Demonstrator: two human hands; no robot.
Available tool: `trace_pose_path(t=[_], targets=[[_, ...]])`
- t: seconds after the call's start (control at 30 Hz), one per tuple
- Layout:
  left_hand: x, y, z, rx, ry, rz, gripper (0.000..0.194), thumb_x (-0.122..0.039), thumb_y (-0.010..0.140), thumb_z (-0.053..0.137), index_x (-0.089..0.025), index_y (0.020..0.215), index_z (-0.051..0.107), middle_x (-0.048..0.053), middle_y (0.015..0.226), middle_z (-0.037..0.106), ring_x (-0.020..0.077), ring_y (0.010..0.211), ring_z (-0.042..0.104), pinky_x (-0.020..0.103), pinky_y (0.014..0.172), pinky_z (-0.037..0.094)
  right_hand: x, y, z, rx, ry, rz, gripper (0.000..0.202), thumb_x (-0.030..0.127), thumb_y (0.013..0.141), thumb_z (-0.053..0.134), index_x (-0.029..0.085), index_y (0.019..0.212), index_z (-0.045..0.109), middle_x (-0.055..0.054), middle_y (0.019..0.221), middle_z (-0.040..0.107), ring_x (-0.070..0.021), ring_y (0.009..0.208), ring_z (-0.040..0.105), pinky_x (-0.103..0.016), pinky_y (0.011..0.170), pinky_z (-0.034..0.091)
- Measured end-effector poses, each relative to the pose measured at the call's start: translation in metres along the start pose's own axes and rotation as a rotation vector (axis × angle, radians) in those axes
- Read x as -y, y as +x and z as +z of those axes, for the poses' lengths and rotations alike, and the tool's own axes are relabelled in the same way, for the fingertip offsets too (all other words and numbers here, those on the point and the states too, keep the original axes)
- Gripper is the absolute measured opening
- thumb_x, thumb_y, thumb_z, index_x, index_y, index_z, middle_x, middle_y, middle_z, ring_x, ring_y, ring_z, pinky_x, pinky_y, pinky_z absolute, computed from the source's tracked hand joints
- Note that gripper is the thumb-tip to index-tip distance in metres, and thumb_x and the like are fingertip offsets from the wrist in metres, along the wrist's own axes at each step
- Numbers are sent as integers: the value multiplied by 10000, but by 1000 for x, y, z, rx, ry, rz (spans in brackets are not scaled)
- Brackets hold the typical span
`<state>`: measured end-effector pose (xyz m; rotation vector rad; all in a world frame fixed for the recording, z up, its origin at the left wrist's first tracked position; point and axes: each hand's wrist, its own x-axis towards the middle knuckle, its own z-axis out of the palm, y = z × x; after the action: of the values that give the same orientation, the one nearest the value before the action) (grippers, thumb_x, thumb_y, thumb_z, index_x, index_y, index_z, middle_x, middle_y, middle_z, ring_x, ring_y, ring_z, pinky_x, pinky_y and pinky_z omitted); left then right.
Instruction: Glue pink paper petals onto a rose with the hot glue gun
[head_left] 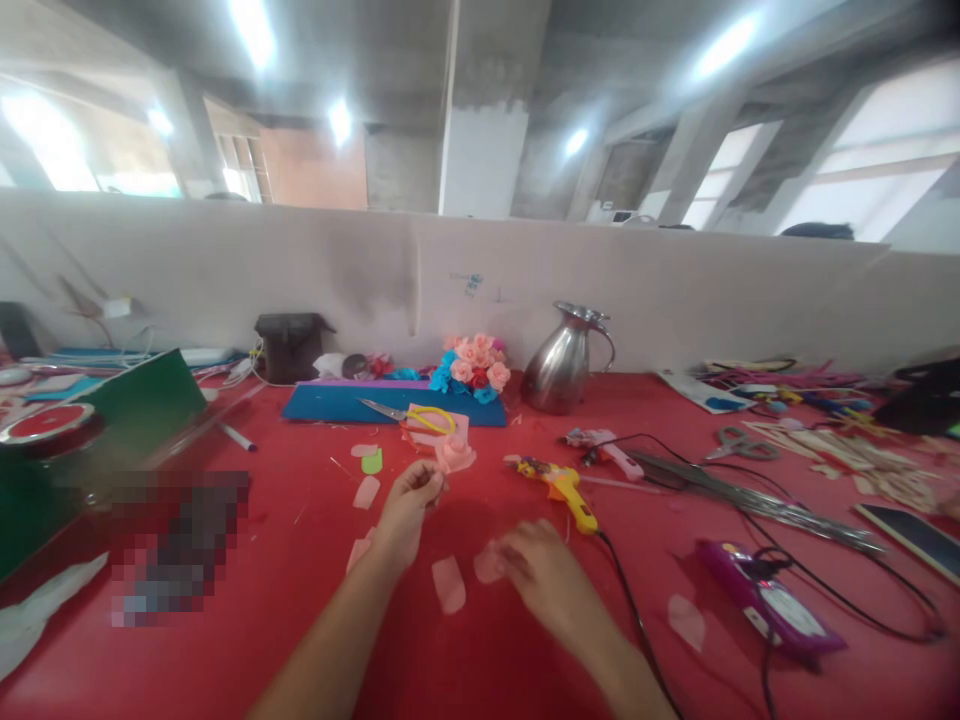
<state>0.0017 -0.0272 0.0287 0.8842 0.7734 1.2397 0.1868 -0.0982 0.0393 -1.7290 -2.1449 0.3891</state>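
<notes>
Big gray pillars (487, 130) and bright lamps (339, 122) fill the room, and a long pale wall (337, 265) runs behind a wide red table (292, 560). On the far left stands a green board (150, 425), and toward the back lies a flat blue sheet (330, 403). Two bare hands are over the middle, the left hand (405, 510) farther out and the right hand (546, 570) lower and blurry. Behind them is a shiny steel jug (559, 368); off to the right sits a purple plug box (776, 605). Next in size come a bunch of paper flowers (474, 367), a yellow glue gun (566, 492) near the right hand, and scissors (386, 410) with yellow handles. Smaller is the pink paper rose (456, 453), just in front of the scissors, its bottom pinched by the left fingertips. It looks very light, soft and easy to crush, so the bottom seems the best place to hold. Smallest are the pink petals: one petal (486, 566) is at the right fingertips, though I can't tell if they grip it, and another petal (449, 585) lies just beside. They look thin and bendy, so a gentle pinch on the edge should do.
</notes>
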Motion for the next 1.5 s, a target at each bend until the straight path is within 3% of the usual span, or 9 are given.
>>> trace_pose_path(t=[0.23, 0.43, 0.63, 0.93, 1.33, 1.43, 1.5], targets=[[1, 1, -6, -11, 14, 4, 185, -272, 647, 689, -172, 707, 545, -41, 623, 478, 48, 507, 370, 175, 489, 266, 3, 0, 7, -56, 5, -41, 133, 83, 762, 558, 190, 818, 613, -36, 851, 608, -185, 839, 502, -295, 750, 343], [-4, 0, -5, -4, 23, -31, 161, -250, 661, 677, -171, 715, 547, -38, 642, 486, 43, 507, 377, 170, 477, 265, 4, 0, 8, 46, -78, -137, 163, 84, 792, 514, 187, 734, 627, -38, 809, 591, -182, 803, 483, -303, 753, 339], [-6, -1, -5, -12, 20, -37, 151, -244, 667, 671, -171, 717, 549, -44, 618, 469, 38, 489, 365, 169, 470, 259, 6, -3, 13, 45, -215, -179, 240, -32, 699, 438, 167, 743, 564, -62, 814, 562, -192, 794, 454, -315, 753, 324], [-3, 0, -5, -25, 21, -131, 232, -250, 598, 719, -175, 718, 535, -52, 618, 461, 35, 485, 373, 179, 475, 266, -3, 7, 7, -22, 7, -133, 180, 38, 788, 403, 188, 698, 445, -26, 752, 515, -167, 729, 437, -302, 709, 322], [-5, -6, -1, 31, 144, -219, 232, -243, 571, 725, -169, 706, 551, -28, 677, 494, 44, 528, 398, 185, 496, 291, -2, 11, -1, -103, 184, -50, 151, 88, 787, 416, 205, 693, 395, -19, 773, 493, -176, 776, 442, -303, 711, 341], [-4, -6, -2, 26, 147, -211, 229, -246, 575, 723, -169, 706, 553, -30, 670, 485, 44, 529, 393, 184, 496, 285, 1, 6, -4, -115, 170, -80, 136, 95, 798, 429, 202, 715, 419, -24, 799, 504, -174, 795, 447, -300, 721, 353], [-5, -6, -1, 17, 136, -207, 233, -241, 571, 725, -167, 708, 553, -32, 669, 486, 38, 518, 381, 182, 491, 274, 5, -4, -4, -52, 118, -151, 133, 83, 800, 441, 198, 736, 452, -28, 815, 526, -172, 801, 451, -311, 753, 356]])
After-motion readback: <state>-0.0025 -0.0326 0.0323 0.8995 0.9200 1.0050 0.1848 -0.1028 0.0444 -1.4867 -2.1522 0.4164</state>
